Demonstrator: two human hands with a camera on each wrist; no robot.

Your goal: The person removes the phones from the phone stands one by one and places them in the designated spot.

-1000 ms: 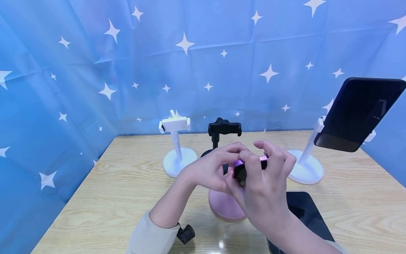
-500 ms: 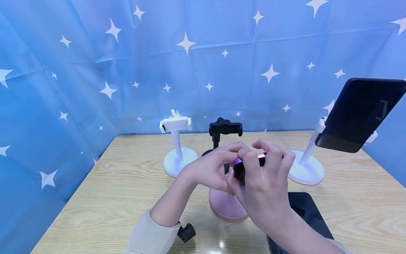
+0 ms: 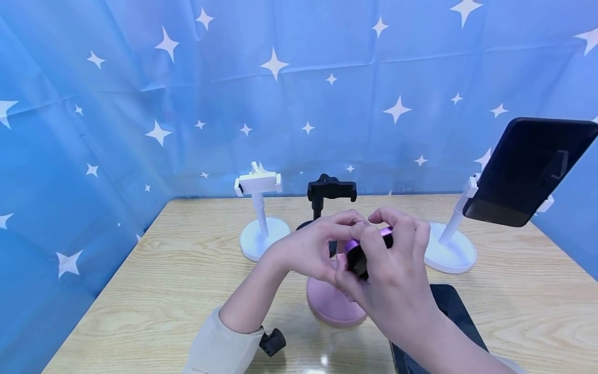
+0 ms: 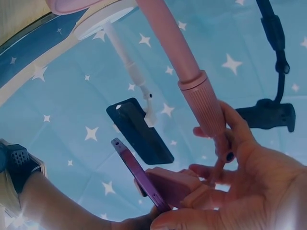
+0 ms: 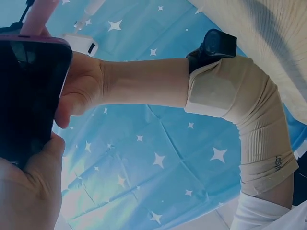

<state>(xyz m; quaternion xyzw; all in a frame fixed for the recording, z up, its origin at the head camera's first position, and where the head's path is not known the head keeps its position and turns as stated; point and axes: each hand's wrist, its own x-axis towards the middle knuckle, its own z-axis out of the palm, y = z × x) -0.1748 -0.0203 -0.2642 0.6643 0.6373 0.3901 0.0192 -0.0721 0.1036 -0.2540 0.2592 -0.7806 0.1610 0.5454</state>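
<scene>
A purple-edged smartphone (image 3: 357,261) with a dark screen is up at the pink phone stand (image 3: 333,304), mostly covered by fingers in the head view. My right hand (image 3: 392,265) grips the phone by its edges. In the left wrist view, the stand's pink clamp (image 4: 175,187) lies against the back of the phone, below its ribbed post (image 4: 201,103). The fingers of my left hand (image 4: 261,189) curl round this clamp and its joint. From the right wrist, the screen of the phone (image 5: 31,100) fills the left side, with my left thumb (image 5: 67,110) at its edge.
Behind the hands stand a white phone stand (image 3: 258,184) and a black one (image 3: 331,189). At the right, another white stand (image 3: 450,252) bears a dark tablet-like device (image 3: 530,171). A black device (image 3: 455,311) lies flat on the wooden table (image 3: 154,291) beside my right forearm.
My right fingers have shifted slightly, and the phone has tilted a little, showing more of its dark screen. My left hand stays in nearly the same place.
</scene>
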